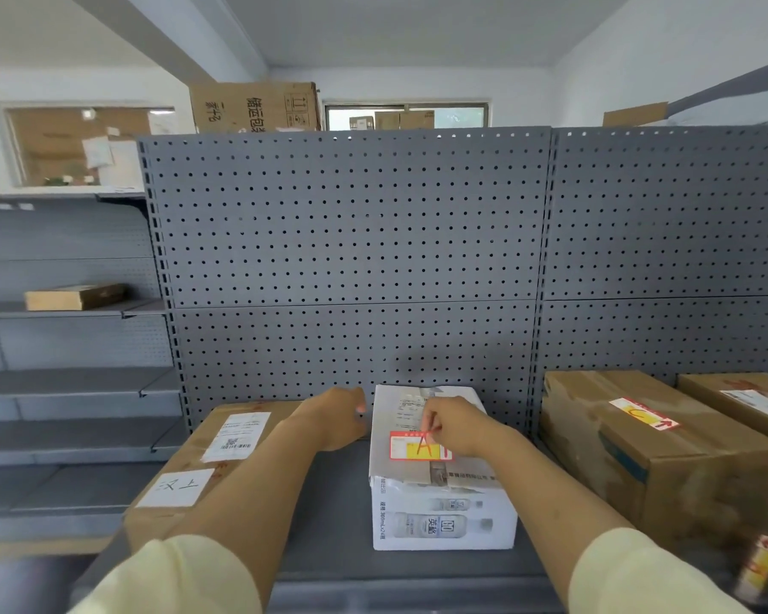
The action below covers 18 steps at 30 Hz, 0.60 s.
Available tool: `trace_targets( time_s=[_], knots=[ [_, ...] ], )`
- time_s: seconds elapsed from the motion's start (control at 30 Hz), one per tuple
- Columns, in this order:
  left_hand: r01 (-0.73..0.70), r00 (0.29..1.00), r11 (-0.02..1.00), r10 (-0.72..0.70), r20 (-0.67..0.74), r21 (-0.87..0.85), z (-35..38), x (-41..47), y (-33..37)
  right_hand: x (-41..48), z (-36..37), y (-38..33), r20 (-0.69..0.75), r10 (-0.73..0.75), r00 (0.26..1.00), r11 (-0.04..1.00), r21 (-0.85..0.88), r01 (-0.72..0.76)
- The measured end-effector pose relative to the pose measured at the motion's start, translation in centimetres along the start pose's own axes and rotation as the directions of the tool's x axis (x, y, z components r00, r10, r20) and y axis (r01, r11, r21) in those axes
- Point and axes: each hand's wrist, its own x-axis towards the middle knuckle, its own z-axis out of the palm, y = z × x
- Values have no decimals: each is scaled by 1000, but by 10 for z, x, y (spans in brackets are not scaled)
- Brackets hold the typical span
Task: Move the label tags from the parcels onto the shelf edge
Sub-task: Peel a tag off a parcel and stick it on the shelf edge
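Note:
A white parcel (440, 511) stands in the middle of the grey shelf (329, 516). On its top lies a red and yellow label tag (411, 449) marked with a red letter. My right hand (451, 425) pinches the tag's upper right corner with its fingertips. My left hand (335, 418) rests against the white parcel's upper left side, fingers curled. A brown parcel (648, 449) to the right carries a second red and yellow tag (643, 413). A third tag (761, 569) hangs on the shelf edge at the lower right, blurred.
A brown box (187, 471) with white labels lies under my left forearm. Another brown box (745, 398) sits at the far right. A grey pegboard back panel (351, 259) rises behind the shelf. More shelves (63, 387) with a flat box stand to the left.

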Motion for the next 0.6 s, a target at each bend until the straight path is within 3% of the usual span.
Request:
trace_targets(
  time_s=[0.27,0.6],
  knots=[
    [13,1000,1000,-13,-7,3,-13,-37,-22,-14,0,-39,-10,-56,998,998,-8,55],
    [-10,1000,998,12,-25,69,-23,-106,-88,-45,38,-137,27,-87,996,996,-9,87]
  ],
)
